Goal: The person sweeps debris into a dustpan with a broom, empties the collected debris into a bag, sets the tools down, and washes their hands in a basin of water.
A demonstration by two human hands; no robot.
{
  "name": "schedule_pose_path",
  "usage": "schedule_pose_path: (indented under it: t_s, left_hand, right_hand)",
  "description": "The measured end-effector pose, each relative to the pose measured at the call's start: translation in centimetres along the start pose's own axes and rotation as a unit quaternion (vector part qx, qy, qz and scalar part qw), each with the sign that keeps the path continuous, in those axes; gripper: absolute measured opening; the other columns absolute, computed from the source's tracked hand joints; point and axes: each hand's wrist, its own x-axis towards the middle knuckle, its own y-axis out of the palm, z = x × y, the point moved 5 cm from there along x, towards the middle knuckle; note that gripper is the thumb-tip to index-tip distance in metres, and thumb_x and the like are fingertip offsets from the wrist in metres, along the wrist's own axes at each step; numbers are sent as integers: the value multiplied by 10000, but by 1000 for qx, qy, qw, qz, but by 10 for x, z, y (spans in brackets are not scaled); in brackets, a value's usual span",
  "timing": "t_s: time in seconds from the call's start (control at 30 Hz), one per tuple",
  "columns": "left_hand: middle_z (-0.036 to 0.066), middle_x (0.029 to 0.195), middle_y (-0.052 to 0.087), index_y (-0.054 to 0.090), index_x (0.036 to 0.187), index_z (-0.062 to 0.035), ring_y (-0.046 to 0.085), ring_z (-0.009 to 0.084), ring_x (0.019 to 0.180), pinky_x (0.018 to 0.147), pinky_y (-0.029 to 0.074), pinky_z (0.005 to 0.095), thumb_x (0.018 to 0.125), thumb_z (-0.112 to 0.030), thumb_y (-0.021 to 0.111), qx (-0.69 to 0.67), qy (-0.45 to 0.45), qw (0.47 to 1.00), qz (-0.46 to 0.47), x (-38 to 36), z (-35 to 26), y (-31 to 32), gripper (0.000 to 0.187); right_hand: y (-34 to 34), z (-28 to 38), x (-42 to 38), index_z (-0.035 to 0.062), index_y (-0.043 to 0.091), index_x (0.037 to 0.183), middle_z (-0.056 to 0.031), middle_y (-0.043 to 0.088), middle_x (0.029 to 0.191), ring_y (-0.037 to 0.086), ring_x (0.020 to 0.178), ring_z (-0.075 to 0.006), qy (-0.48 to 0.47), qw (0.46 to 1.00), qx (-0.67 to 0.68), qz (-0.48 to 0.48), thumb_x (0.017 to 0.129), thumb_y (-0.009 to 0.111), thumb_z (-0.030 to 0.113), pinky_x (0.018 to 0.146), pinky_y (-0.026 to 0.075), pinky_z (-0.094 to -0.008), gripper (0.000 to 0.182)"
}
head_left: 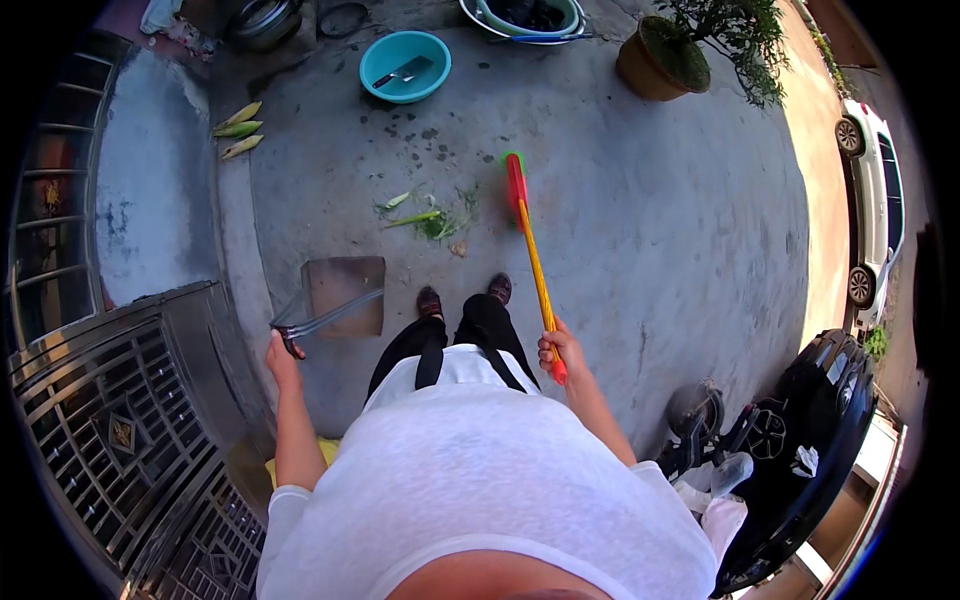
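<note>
My right hand [564,352] is closed around the yellow handle of a broom [535,262], near its red end. The broom points away from me, and its red head with a green edge is down by the floor. My left hand [284,358] grips the dark handle of a dustpan [345,275], which hangs low to the left of my feet. The pan looks square and greyish brown, with metal bars leading to the grip. Ahead of my shoes lie green vegetable scraps [438,222], left of the broom head and apart from it.
A turquoise basin [440,70] with a cleaver [403,72] in it stands ahead. Several corn cobs [238,129] lie along the left ledge. A potted plant [650,65] is at far right, a metal gate [130,430] at left, and a black scooter [800,430] at right.
</note>
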Motion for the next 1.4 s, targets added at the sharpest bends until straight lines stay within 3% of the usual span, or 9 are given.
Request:
schedule_pose_path:
  t_s: [0.3, 0.43, 0.53, 0.77, 1.0, 1.13, 1.27, 1.33, 1.4]
  left_hand:
    - [36, 531, 428, 465, 685, -47, 444, 131, 459, 430, 394, 266, 869, -377, 412, 14, 7, 999, -31, -9, 20, 27, 382]
    - [47, 522, 430, 467, 677, -42, 443, 136, 457, 440, 399, 273, 868, -374, 415, 27, 14, 997, -66, -28, 13, 37, 386]
    - [51, 513, 430, 471, 677, -36, 437, 139, 442, 433, 396, 274, 868, -377, 415, 15, 9, 996, -87, -45, 16, 51, 395]
    - [56, 510, 430, 465, 662, -26, 433, 148, 429, 403, 381, 276, 861, -385, 428, -25, -12, 993, -115, -65, 22, 72, 412]
    - [49, 519, 432, 470, 666, -41, 449, 151, 454, 444, 384, 270, 864, -393, 409, -39, -12, 988, -151, -129, 22, 79, 408]
    - [47, 537, 447, 461, 675, -46, 445, 135, 467, 441, 386, 260, 876, -361, 403, -68, -28, 979, -189, -169, 20, 71, 378]
    - [43, 532, 440, 478, 715, -43, 452, 143, 467, 480, 405, 270, 863, -387, 414, -43, -30, 974, -219, -194, 22, 60, 381]
    - [40, 537, 439, 482, 736, -41, 450, 139, 465, 492, 412, 275, 864, -392, 415, -43, -48, 969, -239, -202, 20, 56, 380]
    - [45, 537, 441, 456, 696, -47, 443, 140, 464, 461, 403, 272, 873, -350, 420, -69, -36, 966, -248, -205, 17, 61, 353]
  right_hand:
    - [-9, 168, 124, 138, 94, 1323, -37, 433, 607, 433, 436, -131, -32, 965, -256, -51, 744, 473, 2, 373, 399, -268, 706]
    - [-16, 163, 143, 99, 173, 1258, -45, 431, 633, 442, 494, -140, -29, 936, -341, -80, 729, 468, -15, 424, 440, -287, 617]
    - [-36, 128, 125, 183, 81, 1333, -37, 418, 663, 414, 501, -131, 31, 914, -404, -30, 748, 464, -17, 399, 411, -280, 727]
    - [-55, 166, 42, 146, 108, 1350, -46, 466, 589, 445, 392, -140, 77, 951, -295, 42, 729, 508, 14, 363, 384, -268, 750]
    - [3, 261, 151, 161, 106, 1347, -53, 461, 609, 439, 413, -146, -58, 923, -380, 6, 745, 487, 23, 369, 378, -269, 726]
    - [55, 328, 249, 87, 285, 1205, -46, 441, 641, 434, 486, -132, -130, 918, -373, -13, 747, 465, -1, 405, 406, -268, 500]
    - [92, 342, 300, 68, 332, 994, -52, 437, 672, 446, 528, -144, -112, 905, -410, 11, 736, 453, -24, 426, 437, -282, 300]
    - [96, 329, 298, 65, 318, 1089, -57, 447, 675, 452, 527, -149, -97, 892, -441, 14, 733, 459, -16, 421, 439, -285, 391]
    - [82, 302, 293, 89, 118, 1316, -65, 453, 650, 458, 470, -168, -76, 858, -507, 22, 724, 477, 7, 404, 435, -297, 697]
